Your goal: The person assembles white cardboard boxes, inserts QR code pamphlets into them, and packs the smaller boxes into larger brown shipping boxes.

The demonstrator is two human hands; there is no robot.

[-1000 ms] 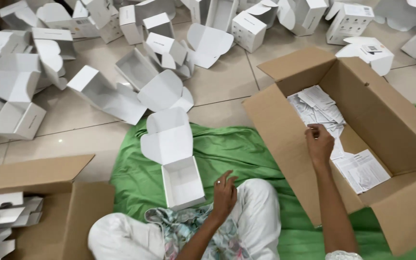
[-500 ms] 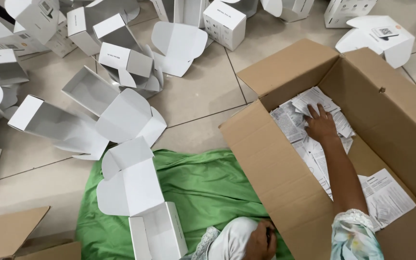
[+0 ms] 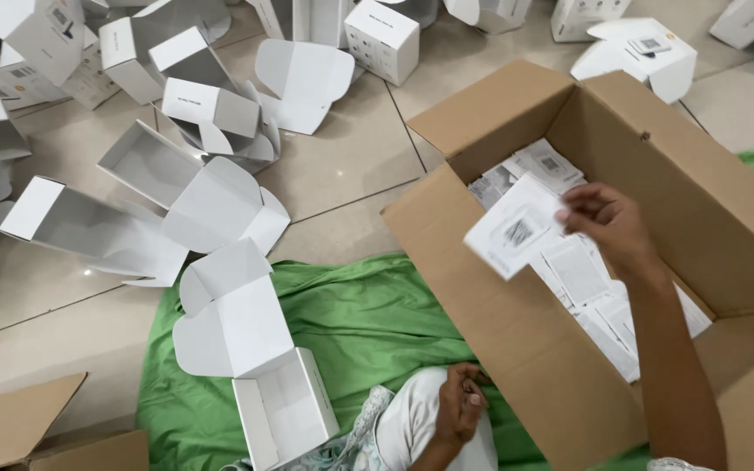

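Right, status from the head view. My right hand point(image 3: 608, 222) pinches a folded white printed leaflet point(image 3: 515, 228) at its right edge, held up inside the big open brown cardboard carton point(image 3: 691, 183), just above the loose pile of white printed leaflets point(image 3: 582, 279) on the carton floor. My left hand point(image 3: 460, 406) rests curled on my knee, gripping nothing as far as I can see.

Progress, my read: early to middle. One small white cardboard box with its lid flap open point(image 3: 259, 366) sits empty on the green cloth point(image 3: 368, 323) just left of my knee, no leaflet in it yet. Plenty of leaflets are left in the carton.

Packaging around:
- scattered white cardboard boxes point(image 3: 146, 218), most with flaps open, spread over the beige tiled floor point(image 3: 351, 166) upper left.
- a closed white cube box with small dark print on its side point(image 3: 381, 39), top centre.
- a white box with a small label patch on its top flap point(image 3: 639, 57), behind the carton's far corner.
- a second brown cardboard carton point(image 3: 23, 427), bottom left, only partly in view.

The leaflet shows a dark square code patch; the text is too small to tell.
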